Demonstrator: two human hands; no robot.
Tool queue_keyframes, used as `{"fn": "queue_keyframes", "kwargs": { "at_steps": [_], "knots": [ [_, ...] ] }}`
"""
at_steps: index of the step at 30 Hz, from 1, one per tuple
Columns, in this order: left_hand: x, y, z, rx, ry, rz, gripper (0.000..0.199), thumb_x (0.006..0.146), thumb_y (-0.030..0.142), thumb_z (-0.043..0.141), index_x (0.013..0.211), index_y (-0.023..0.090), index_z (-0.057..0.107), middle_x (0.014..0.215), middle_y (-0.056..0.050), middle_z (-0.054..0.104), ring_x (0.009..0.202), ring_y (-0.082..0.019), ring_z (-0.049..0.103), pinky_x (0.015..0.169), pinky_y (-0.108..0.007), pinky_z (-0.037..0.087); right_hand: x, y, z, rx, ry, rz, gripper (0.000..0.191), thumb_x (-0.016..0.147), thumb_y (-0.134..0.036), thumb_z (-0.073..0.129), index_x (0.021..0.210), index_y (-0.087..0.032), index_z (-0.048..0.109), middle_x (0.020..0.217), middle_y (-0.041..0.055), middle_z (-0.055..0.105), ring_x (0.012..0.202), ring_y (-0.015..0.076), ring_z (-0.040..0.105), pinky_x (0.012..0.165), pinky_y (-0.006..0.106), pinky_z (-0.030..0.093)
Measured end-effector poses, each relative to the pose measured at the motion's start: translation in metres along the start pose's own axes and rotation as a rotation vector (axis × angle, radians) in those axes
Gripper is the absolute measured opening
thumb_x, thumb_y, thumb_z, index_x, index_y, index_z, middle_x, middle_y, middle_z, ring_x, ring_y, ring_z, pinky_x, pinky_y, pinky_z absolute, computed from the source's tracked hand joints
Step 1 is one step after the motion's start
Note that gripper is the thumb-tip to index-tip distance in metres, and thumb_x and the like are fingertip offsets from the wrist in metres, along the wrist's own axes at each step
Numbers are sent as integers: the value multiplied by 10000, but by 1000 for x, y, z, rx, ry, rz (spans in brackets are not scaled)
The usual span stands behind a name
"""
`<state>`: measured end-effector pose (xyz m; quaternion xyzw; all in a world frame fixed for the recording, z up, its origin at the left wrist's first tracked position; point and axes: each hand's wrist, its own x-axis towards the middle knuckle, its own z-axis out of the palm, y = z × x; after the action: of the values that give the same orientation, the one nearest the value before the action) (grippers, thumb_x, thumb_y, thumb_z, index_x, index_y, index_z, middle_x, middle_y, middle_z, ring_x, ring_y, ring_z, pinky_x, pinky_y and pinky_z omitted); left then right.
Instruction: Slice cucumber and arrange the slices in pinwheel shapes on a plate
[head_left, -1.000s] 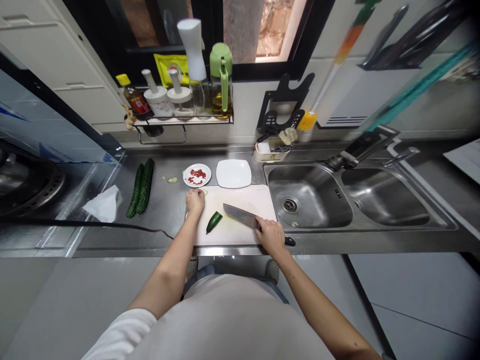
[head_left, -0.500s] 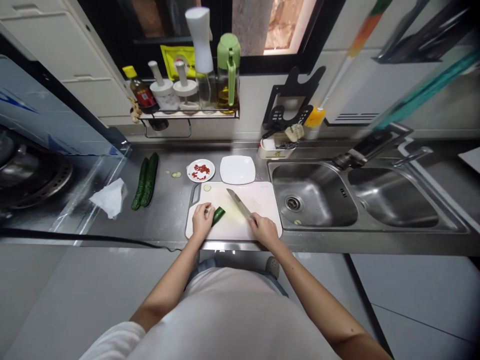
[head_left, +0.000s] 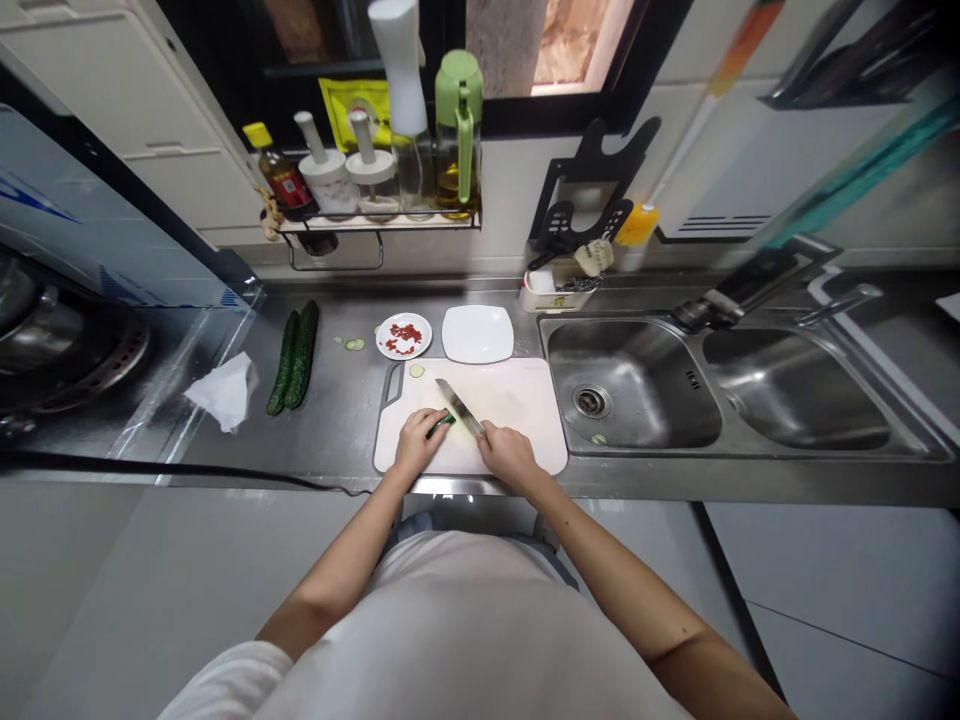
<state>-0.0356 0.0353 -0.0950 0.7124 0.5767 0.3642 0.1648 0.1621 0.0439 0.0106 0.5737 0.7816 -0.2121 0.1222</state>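
On the white cutting board (head_left: pixel 517 390) my left hand (head_left: pixel 417 441) closes its fingers over a piece of cucumber (head_left: pixel 442 423), most of which it hides. My right hand (head_left: pixel 508 455) grips the handle of a kitchen knife (head_left: pixel 459 405). The blade points up and to the left, close beside the right end of the cucumber piece. A pale cucumber slice (head_left: pixel 416 371) lies at the board's upper left. Behind the board stand a small white plate with chopped red bits (head_left: pixel 405 338) and a white square plate (head_left: pixel 478 335).
Two whole cucumbers (head_left: pixel 301 355) and a crumpled white cloth (head_left: pixel 227 390) lie to the left. On the right is a double sink (head_left: pixel 637 390). A shelf with bottles and jars (head_left: pixel 375 220) hangs behind; a utensil holder (head_left: pixel 555 298) stands by the wall.
The knife and my right hand have moved left to the cucumber piece. My left hand has shifted slightly right and now covers more of the piece.
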Motion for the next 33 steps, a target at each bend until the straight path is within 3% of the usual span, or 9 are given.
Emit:
{"fn": "queue_keyframes", "kwargs": {
  "at_steps": [33],
  "knots": [
    [1,-6,3,67,-8,69,258,936,337,521,1114,242,682,1048,-71,679,985,-184,613,899,-354,498,-4,-11,0,-52,-71,-31,312,985,-236,303,1172,-152,539,1024,145,699,979,241,660,781,312,439]
  ]
}}
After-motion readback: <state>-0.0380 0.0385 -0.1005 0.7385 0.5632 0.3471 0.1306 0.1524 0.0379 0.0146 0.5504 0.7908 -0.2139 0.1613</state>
